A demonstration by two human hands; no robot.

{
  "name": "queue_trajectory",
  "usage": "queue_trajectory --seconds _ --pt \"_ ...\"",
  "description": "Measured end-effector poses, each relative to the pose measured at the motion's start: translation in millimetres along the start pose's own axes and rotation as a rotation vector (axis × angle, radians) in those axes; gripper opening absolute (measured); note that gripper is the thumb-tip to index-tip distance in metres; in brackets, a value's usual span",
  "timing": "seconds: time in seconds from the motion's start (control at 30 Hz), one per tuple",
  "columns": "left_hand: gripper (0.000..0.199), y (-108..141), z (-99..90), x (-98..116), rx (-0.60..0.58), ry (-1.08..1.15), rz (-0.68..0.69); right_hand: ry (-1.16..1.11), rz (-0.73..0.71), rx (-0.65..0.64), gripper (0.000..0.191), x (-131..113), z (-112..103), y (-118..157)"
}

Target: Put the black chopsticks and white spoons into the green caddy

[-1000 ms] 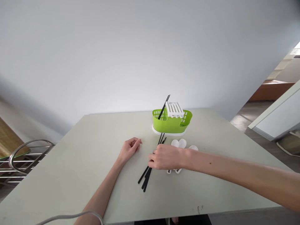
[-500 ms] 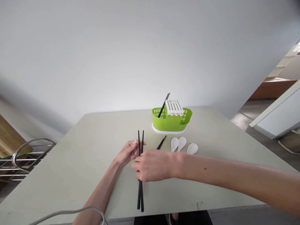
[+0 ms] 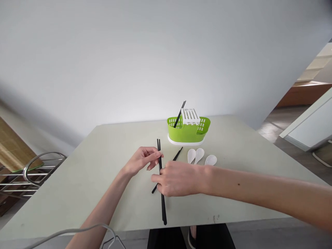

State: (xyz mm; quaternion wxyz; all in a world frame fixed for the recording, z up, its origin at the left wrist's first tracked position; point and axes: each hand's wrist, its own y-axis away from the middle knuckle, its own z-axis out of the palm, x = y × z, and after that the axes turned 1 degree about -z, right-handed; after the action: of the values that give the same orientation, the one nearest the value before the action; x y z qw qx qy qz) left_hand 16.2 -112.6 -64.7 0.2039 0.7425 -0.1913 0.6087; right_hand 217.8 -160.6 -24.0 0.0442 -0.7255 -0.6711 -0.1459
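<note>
A pair of long, slender black chopsticks (image 3: 163, 207) is held by both hands at the lower centre of the frame, the narrow tips pointed up the picture and the thick ends toward the bottom edge. Near the tips, the pair is pinched between the thumb and fingers of the left hand (image 3: 141, 160); farther down, it is gripped by the closed fingers of the right hand (image 3: 178, 178). Other black chopsticks (image 3: 177, 154) lie slantwise on the pale, smooth tabletop (image 3: 116, 138), partly covered by the right hand, so their number cannot be told. Right of centre, three white spoons (image 3: 199, 154) are partly hidden by the right forearm. Above them in the frame, a bright green perforated plastic basket (image 3: 178, 135) is set on a white oval base (image 3: 181, 143); it is topped by a white slatted piece (image 3: 191, 122), and slim black chopsticks (image 3: 178, 119) are leaned inside its left part.
</note>
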Motion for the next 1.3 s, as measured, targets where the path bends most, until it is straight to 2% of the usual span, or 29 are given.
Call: queue_trajectory --seconds 0.13,0.23,0.33,0.43,0.5,0.57,0.63,0.67,0.77,0.87,0.97,1.13,1.3 --pt "0.038 3 15.8 23 0.075 -0.180 -0.012 0.010 0.015 -0.067 0.030 -2 -2 6" --pt "0.040 4 24.8 37 0.151 -0.268 -0.016 0.028 0.051 -0.041 0.026 -3 -1 13" --pt "0.039 3 21.2 44 0.251 -0.265 0.068 0.052 0.108 0.119 0.029 -5 4 25" --pt "0.037 1 6.2 44 0.386 -0.134 0.168 -0.046 0.209 0.340 0.035 -11 15 41" --pt "0.035 -2 -4.0 41 0.466 0.023 0.214 -0.252 0.357 0.477 0.026 -17 22 50" --pt "0.033 -4 -9.8 36 0.512 0.183 0.247 -0.573 0.562 0.623 0.019 -22 28 54" --pt "0.033 -7 -10.0 31 0.528 0.288 0.268 -0.977 0.745 0.711 0.024 -24 29 55" --pt "0.033 -9 -8.2 29 0.532 0.317 0.274 -1.195 0.788 0.710 0.027 -24 28 54" --pt "0.034 -13 1.1 25 0.549 0.342 0.283 -1.774 0.717 0.617 0.040 -23 24 49" --pt "0.036 -15 9.7 23 0.584 0.295 0.278 -2.047 0.639 0.592 0.045 -25 22 45" --pt "0.042 -14 13.3 21 0.605 0.224 0.268 -2.031 0.734 0.616 0.043 -29 25 44" --pt "0.046 -9 11.8 19 0.568 0.160 0.239 -1.895 0.869 0.658 0.043 -31 33 46" --pt "0.049 -8 7.8 17 0.533 0.136 0.211 -1.868 0.894 0.692 0.047 -29 38 46"
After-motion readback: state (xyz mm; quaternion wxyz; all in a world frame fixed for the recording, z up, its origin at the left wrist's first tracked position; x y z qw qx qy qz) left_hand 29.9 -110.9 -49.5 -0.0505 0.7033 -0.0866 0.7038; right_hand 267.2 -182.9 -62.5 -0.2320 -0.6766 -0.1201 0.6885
